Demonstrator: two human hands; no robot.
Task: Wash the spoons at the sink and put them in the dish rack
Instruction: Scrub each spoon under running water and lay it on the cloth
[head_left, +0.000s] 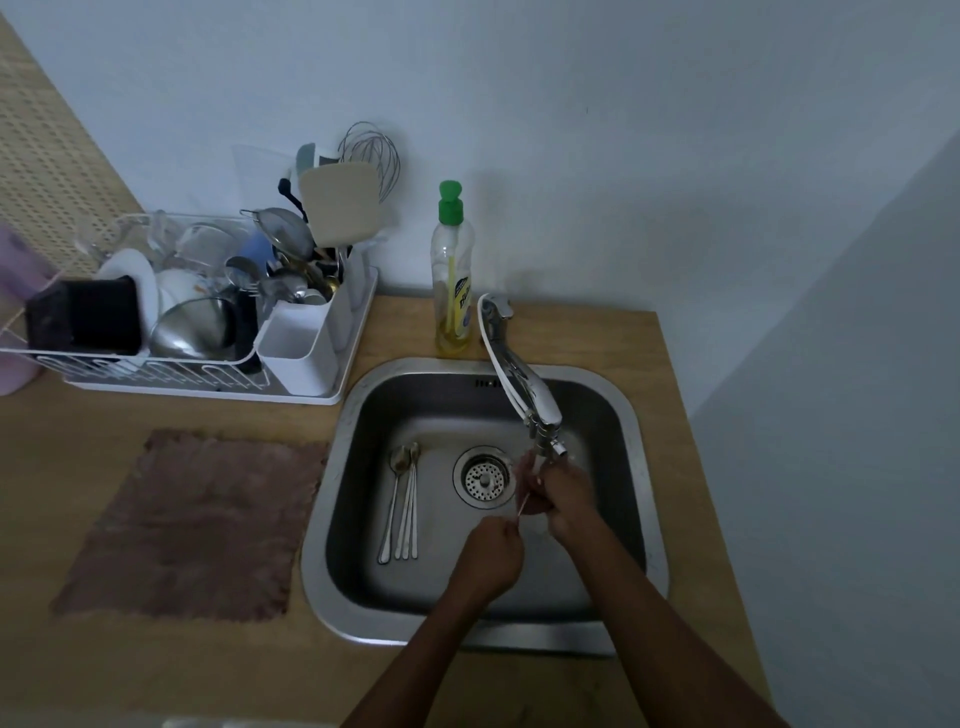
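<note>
left hand was curled tight, pinching the handle end of one thin spoon. right hand was curled round its other end, right under the faucet tip, over the sink. three more spoons, i think, lay side by side on the sink floor left of the drain. on the desk were one packed dish rack, one soap bottle and one brown cloth.

Left hand curled beside curled right hand.
</note>
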